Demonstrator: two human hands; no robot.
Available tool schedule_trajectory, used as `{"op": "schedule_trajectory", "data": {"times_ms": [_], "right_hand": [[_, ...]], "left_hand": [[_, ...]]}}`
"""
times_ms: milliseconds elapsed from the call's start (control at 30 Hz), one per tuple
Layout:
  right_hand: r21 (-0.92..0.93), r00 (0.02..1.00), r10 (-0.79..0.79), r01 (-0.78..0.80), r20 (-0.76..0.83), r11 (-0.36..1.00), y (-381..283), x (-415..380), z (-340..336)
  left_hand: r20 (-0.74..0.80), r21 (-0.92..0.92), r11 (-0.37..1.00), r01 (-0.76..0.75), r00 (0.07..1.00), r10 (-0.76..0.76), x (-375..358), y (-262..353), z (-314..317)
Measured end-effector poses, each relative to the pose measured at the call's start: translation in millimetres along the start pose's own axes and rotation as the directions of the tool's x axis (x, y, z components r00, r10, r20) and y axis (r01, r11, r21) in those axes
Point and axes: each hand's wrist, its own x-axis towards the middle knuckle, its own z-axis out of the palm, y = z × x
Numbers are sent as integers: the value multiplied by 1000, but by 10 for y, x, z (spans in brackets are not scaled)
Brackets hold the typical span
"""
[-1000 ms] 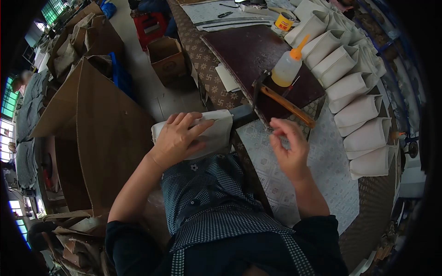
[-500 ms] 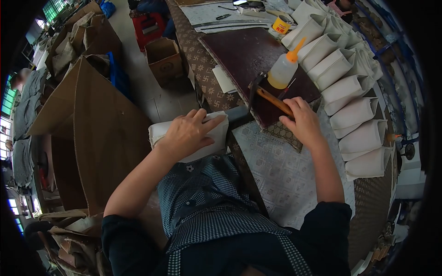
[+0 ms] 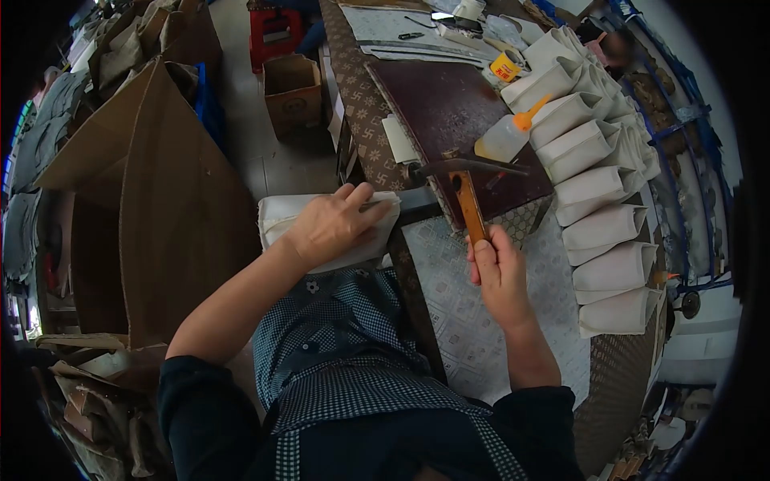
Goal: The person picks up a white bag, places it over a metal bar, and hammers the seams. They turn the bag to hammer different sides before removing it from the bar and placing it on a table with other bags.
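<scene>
My left hand (image 3: 330, 224) lies on top of a white fabric piece (image 3: 277, 210), which is fitted over a dark metal arm (image 3: 419, 205) jutting from the table's edge. Its fingers are bent and partly hidden at the tips. In my right hand (image 3: 499, 268) is the wooden handle of a hammer (image 3: 469, 210), fingers wrapped round it. The hammer's dark metal head is raised over the dark red board (image 3: 437, 96). Behind the head, a glue bottle (image 3: 504, 138) with an orange nozzle leans on the board.
White folded fabric pieces (image 3: 613, 272) stand in a row along the right. A yellow tin (image 3: 506, 67) is beyond the board. Large cardboard boxes (image 3: 188, 200) stand at the left, and a small box (image 3: 293, 96) is on the floor. A person (image 3: 616, 50) is at the upper right.
My right hand has closed round the hammer's handle and lifted it, turning its head crosswise. The hand has moved down and left. My left hand remains on the white piece, its fingers more bent.
</scene>
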Motion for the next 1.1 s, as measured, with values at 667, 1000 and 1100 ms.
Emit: {"op": "schedule_trajectory", "data": {"times_ms": [667,1000,1100], "right_hand": [[-215,981,-185,167,-66,962,-125,2,214],[-345,972,-235,218,-8,913,-105,-13,316],[-579,975,-189,224,121,784,86,46,458]], "left_hand": [[-60,-65,997,35,997,-38,-19,-15,26],[-128,-189,980,61,988,-86,-39,-18,-5],[-145,-114,991,68,986,-84,-69,6,-42]]}}
